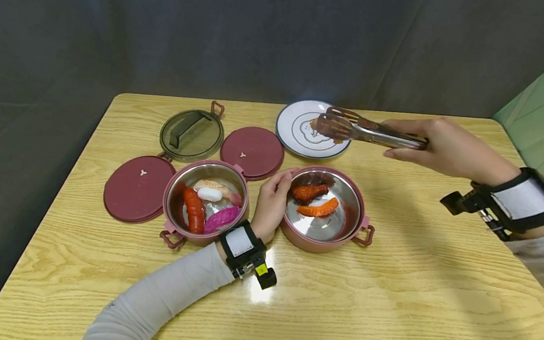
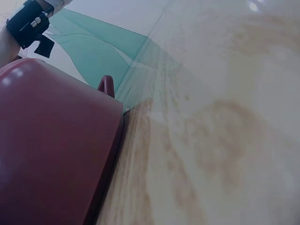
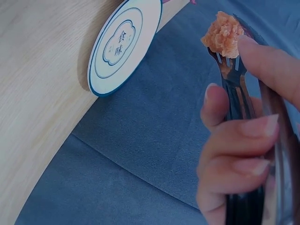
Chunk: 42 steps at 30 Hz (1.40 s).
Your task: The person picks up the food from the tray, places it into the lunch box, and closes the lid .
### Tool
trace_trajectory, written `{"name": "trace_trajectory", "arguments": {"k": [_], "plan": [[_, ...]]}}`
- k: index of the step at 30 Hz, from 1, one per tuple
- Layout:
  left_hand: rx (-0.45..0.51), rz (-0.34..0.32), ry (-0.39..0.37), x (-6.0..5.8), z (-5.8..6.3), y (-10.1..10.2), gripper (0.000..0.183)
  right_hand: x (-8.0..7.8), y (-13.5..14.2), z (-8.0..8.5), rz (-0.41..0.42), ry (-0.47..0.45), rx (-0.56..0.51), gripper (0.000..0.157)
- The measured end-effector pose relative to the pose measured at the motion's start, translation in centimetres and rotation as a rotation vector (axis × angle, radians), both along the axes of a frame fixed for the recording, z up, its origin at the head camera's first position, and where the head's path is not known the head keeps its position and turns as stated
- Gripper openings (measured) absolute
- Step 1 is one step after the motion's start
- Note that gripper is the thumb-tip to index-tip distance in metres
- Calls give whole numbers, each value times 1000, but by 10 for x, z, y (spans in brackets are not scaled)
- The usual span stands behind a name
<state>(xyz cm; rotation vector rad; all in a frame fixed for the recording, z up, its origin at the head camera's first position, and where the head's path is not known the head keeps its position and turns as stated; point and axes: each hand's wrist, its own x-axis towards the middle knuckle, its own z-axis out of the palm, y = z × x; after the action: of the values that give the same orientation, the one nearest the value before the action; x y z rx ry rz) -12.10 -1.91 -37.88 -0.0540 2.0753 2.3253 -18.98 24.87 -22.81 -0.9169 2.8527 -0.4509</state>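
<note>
My right hand (image 1: 453, 148) grips metal tongs (image 1: 382, 135) above the right side of the table. Between the tongs' slotted tips is a lumpy brown-orange piece of fried food (image 3: 224, 35), seen over the white plate in the head view and clear of it in the right wrist view. My left hand (image 1: 271, 202) holds the left side of the right-hand pink pot (image 1: 314, 245); its far fingers are hidden. Inside that pot lie a browned drumstick (image 1: 310, 193) and an orange segment-like piece (image 1: 318, 207). The left wrist view shows the pot's outer wall (image 2: 51, 140) close up.
A second pink pot (image 1: 244, 211) holds a red sausage (image 1: 194, 210), a purple piece (image 1: 222, 219), a white piece and a shrimp-like piece. Behind are a white plate (image 1: 295, 121), two maroon lids (image 1: 254, 149) and a see-through lid (image 1: 191, 149). A dark curtain borders the table.
</note>
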Motion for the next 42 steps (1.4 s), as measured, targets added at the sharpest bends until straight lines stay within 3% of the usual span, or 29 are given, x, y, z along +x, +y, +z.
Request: {"name": "trace_trajectory", "arguments": {"k": [19, 42], "plan": [[-14, 9, -16, 0, 0, 0, 37, 17, 2, 3, -27, -15, 21, 53], [-8, -4, -7, 1, -1, -1, 38, 42, -1, -1, 7, -41, 30, 52]]}}
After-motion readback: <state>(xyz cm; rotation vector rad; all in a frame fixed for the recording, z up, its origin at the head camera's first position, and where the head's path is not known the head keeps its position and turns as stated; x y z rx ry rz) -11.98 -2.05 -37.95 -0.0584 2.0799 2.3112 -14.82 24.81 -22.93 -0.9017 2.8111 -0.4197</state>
